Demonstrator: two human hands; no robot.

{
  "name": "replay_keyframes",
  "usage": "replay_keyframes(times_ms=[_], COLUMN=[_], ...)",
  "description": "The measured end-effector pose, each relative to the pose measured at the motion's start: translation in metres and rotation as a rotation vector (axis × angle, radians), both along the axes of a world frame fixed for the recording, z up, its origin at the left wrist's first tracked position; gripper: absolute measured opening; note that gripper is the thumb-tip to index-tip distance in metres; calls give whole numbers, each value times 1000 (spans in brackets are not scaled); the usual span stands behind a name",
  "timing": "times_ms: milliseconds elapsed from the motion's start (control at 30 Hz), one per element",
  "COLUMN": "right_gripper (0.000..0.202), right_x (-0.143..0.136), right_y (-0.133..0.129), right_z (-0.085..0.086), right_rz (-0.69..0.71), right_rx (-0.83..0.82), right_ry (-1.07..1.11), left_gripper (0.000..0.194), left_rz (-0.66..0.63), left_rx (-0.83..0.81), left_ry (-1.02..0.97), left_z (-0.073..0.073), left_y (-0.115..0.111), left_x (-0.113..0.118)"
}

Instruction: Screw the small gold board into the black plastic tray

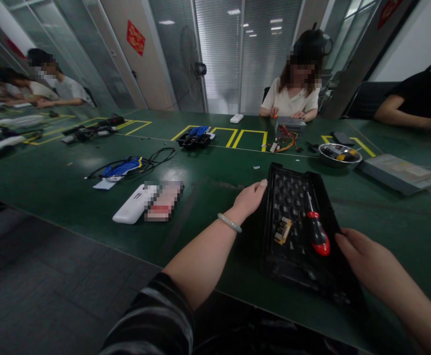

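Observation:
A black plastic tray (pixel 328 202), tilted toward me at the table's near edge, is held between my two hands. My left hand (pixel 251 199), with a pale bangle at the wrist, grips its far left side, thumb up along the edge. On the right side, my right hand (pixel 365 256) has its fingers closed around the rim; some of them are hidden. Inside the tray lie a red-and-black screwdriver (pixel 317 234), a small gold-coloured part (pixel 282 230) and several tiny metal bits that look like screws. Rows of round shapes pattern the tray's floor.
On the green table (pixel 215 172) are a white power bank (pixel 131 204) beside a pixelated flat object (pixel 164 202), a blue cable bundle (pixel 122 168), a black-and-blue item (pixel 196 137), a metal bowl (pixel 340 157) and a clear-topped package (pixel 403 173). Across sits a person near a wired metal box (pixel 292 126).

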State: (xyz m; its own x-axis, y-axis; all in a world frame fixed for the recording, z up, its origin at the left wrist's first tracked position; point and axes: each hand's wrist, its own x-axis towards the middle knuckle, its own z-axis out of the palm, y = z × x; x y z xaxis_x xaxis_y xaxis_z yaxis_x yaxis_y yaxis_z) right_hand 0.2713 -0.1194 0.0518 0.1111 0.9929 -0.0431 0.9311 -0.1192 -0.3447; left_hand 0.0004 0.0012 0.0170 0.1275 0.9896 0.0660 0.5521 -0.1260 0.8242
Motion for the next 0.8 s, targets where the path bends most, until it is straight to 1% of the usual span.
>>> replay_keyframes(times_ms=[67, 133, 267, 367, 500, 567, 733, 800], right_gripper=[37, 38, 36, 35, 34, 35, 41, 48], right_x=[-16, -21, -17, -16, -21, -23, -20, -20], right_y=[4, 8, 16, 19, 19, 19, 25, 32], right_z=[-2, -4, -10, -11, -8, -7, 0, 7], right_rz=[8, 31, 68, 74, 120, 136, 160, 148], right_rx=[-45, -61, -73, -83, -112, -122, -158, -117], right_ry=[51, 71, 56, 58, 20, -14, -85, -119], left_gripper=[65, 63, 55, 52, 39, 35, 36, 36], left_rz=[-9, -13, -21, -31, -39, -36, -19, -15], left_rx=[14, 24, 30, 13, -40, -41, -34, -28], left_ry=[-24, -41, -37, 5, 97, 125, 162, 170], left_z=[0, 1, 2, 2, -1, -2, -4, -4], left_y=[0, 1, 4, 7, 11, 12, 12, 11], left_x=[0, -1, -4, -8, -12, -12, -10, -9])
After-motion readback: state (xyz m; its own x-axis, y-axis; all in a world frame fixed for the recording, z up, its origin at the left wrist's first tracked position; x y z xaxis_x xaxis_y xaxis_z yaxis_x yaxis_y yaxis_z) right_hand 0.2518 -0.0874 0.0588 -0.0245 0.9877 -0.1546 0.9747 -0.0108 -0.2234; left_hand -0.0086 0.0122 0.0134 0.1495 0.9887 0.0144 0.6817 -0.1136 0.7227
